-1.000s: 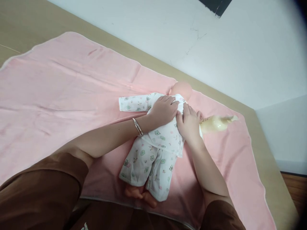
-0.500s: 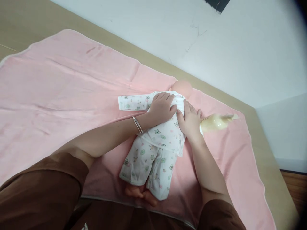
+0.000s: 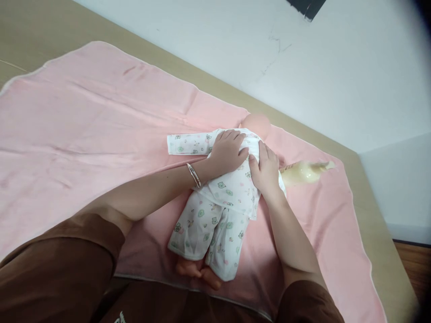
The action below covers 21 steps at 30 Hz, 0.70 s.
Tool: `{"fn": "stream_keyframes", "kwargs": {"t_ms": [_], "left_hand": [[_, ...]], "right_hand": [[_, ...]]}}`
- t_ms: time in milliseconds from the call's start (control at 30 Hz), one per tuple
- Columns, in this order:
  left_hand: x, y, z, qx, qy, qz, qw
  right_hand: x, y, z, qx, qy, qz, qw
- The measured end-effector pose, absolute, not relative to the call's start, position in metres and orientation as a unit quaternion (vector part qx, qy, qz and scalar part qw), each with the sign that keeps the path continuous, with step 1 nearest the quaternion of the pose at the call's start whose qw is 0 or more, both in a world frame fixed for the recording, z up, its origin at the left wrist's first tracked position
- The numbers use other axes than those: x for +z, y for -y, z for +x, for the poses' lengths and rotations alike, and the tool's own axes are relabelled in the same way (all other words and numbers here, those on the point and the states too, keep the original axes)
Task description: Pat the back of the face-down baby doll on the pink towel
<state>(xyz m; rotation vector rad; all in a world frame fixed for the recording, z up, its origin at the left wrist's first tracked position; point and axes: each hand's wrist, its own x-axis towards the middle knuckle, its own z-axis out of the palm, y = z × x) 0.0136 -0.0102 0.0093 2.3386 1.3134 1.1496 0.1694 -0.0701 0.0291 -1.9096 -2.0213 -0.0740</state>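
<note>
A baby doll lies with its bald head (image 3: 257, 124) away from me and its feet (image 3: 198, 272) close to my body. It wears a white printed top (image 3: 232, 190) and matching trousers (image 3: 197, 226). Flat on the left side of the doll's upper body rests my left hand (image 3: 229, 151), fingers stretched out. My right hand (image 3: 266, 171) lies on the right side of the top, thumb spread inward and fingers extended. Neither hand grips anything. One sleeve (image 3: 190, 144) stretches out to the left; the doll's other arm is mostly hidden by my right hand.
Under the doll spreads a pink blanket (image 3: 101, 116) over a wooden-toned table (image 3: 40, 31). A pale yellow pump bottle (image 3: 301, 172) lies on its side to the right of my right hand. Behind the table rises a white wall (image 3: 235, 40).
My right hand has shifted very slightly, with its fingers closer together over the doll's side. My left hand stays in place on the top.
</note>
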Motion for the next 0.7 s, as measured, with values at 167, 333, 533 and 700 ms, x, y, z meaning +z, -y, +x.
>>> {"fn": "stream_keyframes", "kwargs": {"t_ms": [167,333,533,700], "left_hand": [[0.0091,0.0102,0.0133,0.395,-0.443,0.796,0.114],[0.0100,0.0115,0.0127,0.391,-0.446,0.798,0.108],[0.0095,0.0104,0.0138,0.384,-0.448,0.800,0.108],[0.0104,0.0089,0.0138,0.377,-0.446,0.804,0.115]], "right_hand": [[0.0315,0.0719,0.1676,-0.023,0.713,-0.678,0.178],[0.0320,0.0727,0.1667,-0.029,0.706,-0.689,0.161],[0.0326,0.0738,0.1665,-0.027,0.715,-0.679,0.163],[0.0313,0.0709,0.1714,-0.023,0.720,-0.675,0.158]]}}
